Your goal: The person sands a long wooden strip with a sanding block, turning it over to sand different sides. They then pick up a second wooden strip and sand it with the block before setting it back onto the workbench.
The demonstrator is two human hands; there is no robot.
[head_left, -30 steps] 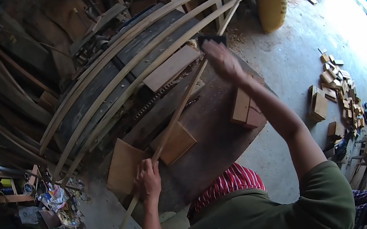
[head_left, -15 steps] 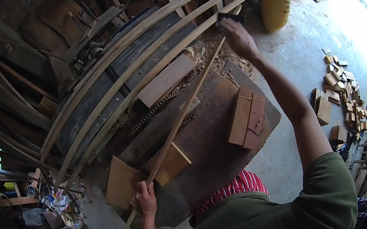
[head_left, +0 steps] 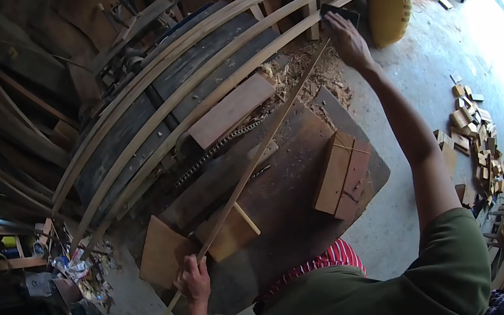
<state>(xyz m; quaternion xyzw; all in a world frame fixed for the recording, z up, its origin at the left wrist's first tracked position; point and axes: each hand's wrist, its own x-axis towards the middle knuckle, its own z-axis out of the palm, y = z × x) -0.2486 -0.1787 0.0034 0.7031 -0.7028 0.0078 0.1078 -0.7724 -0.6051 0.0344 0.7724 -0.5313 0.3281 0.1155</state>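
My left hand [head_left: 191,280] is closed around a long thin wooden strip [head_left: 258,155], which slants across the brown worktable [head_left: 279,233]. My right hand [head_left: 351,45] reaches out beyond the strip's far end, with a dark flat piece [head_left: 338,13] under its fingers. Under and beside the strip near my left hand lie two flat boards, a brown board [head_left: 162,251] and a lighter board [head_left: 228,234] with a short stick [head_left: 247,218] at its edge. A tied pair of wood blocks [head_left: 341,175] rests on the table's right part.
Several long curved wooden slats [head_left: 208,101] lie over a dark machine bed [head_left: 184,78] ahead. A reddish plank [head_left: 232,111] and a chain [head_left: 217,153] sit between. Shavings [head_left: 318,75] surround the table's far corner. A yellow sack [head_left: 390,5] and scattered offcuts [head_left: 472,125] are at right.
My right hand has moved outward to the right with the dark flat piece. My left hand stays closed on the strip, shifted slightly left and down in view. The view has shifted a little.
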